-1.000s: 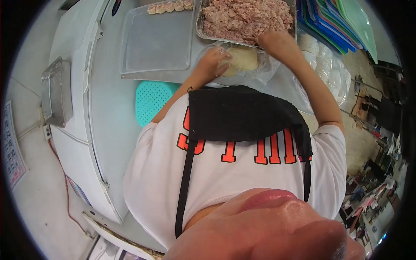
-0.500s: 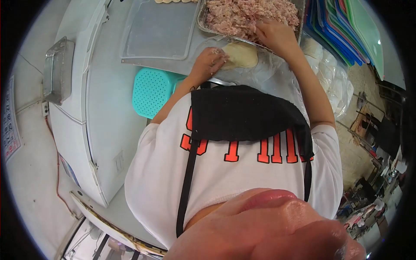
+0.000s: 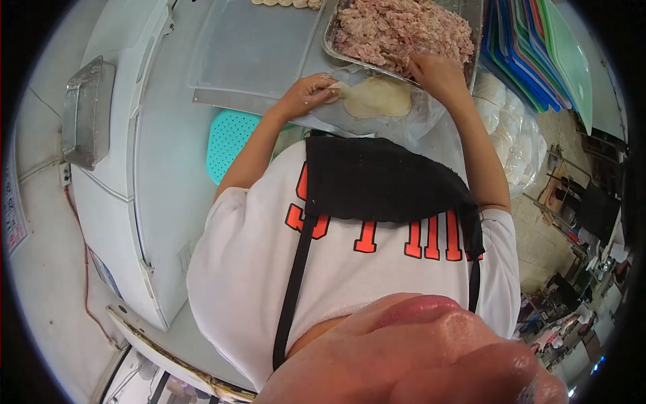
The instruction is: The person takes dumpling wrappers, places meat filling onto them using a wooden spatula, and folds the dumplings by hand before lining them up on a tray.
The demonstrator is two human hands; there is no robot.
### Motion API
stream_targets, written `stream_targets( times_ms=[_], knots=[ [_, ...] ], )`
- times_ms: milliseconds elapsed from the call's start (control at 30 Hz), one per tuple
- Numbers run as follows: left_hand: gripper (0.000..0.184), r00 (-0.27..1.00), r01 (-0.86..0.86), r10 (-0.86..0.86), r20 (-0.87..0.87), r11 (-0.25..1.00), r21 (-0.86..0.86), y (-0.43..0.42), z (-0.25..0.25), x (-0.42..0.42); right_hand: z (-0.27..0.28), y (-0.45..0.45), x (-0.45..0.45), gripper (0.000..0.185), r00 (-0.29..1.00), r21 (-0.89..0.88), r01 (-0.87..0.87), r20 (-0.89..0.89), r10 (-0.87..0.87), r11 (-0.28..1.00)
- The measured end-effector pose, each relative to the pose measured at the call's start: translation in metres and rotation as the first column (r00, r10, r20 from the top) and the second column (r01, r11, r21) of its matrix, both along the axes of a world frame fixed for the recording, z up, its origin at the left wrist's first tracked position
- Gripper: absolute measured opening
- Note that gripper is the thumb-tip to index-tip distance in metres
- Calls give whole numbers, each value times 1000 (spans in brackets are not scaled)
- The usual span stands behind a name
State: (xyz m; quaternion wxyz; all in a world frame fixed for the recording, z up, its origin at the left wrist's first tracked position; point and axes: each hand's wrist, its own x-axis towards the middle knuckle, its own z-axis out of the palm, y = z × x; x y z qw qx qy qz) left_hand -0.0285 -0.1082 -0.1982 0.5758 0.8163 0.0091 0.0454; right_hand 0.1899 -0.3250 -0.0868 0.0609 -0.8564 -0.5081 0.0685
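Note:
My left hand (image 3: 306,96) has its fingers closed on a small pale dough piece (image 3: 337,92), just left of a flat, round dough sheet (image 3: 378,97). The sheet lies on clear plastic over the metal worktop. At the near edge of a metal tray (image 3: 328,35) of minced meat (image 3: 404,30), my right hand (image 3: 439,75) has its fingers bent and together. Its fingertips touch the meat, and what they hold is hidden.
A translucent tray lid (image 3: 252,50) lies at the left, with shaped dough pieces (image 3: 286,3) along its far edge. Near it is a turquoise perforated basket (image 3: 230,141). Bagged white dough balls (image 3: 508,131) and a stack of coloured plastic trays (image 3: 538,54) stand right.
My left hand has moved left, away from the dough sheet, with a small dough piece in its fingers. My right hand has gone from over the meat back to the tray's near edge.

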Motion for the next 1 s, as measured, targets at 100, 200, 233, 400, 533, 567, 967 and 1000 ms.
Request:
stream_targets(
  times_ms=[100,200,233,400,533,567,967,1000],
  knots=[
    [26,995,41,-44,-93,999,-25,10,8,-4,-25,13,-15,28,996,-100,-50,71,57,994],
    [27,982,7,-55,-179,966,-258,20,21,3,-31,4,-19,29,992,88,72,-106,-63,993],
    [28,976,-24,-56,-211,933,-359,20,24,6,-33,0,-11,30,974,104,77,-219,-53,992],
    [35,990,-128,120,-70,606,-785,9,53,55,-20,-10,-1,35,731,279,444,-662,-164,852],
    [40,982,-40,186,24,333,-942,-1,76,110,14,1,-14,32,636,435,608,-767,-79,664],
    [46,996,-3,92,11,147,-989,1,80,115,21,3,-18,31,638,462,610,-768,-53,644],
    [84,925,-171,360,-118,120,-978,-31,85,150,33,-35,-19,27,975,177,207,38,-217,962],
    [84,927,-179,355,-118,144,-973,-37,90,149,30,-35,-18,27,983,213,170,37,-182,962]
  ],
)
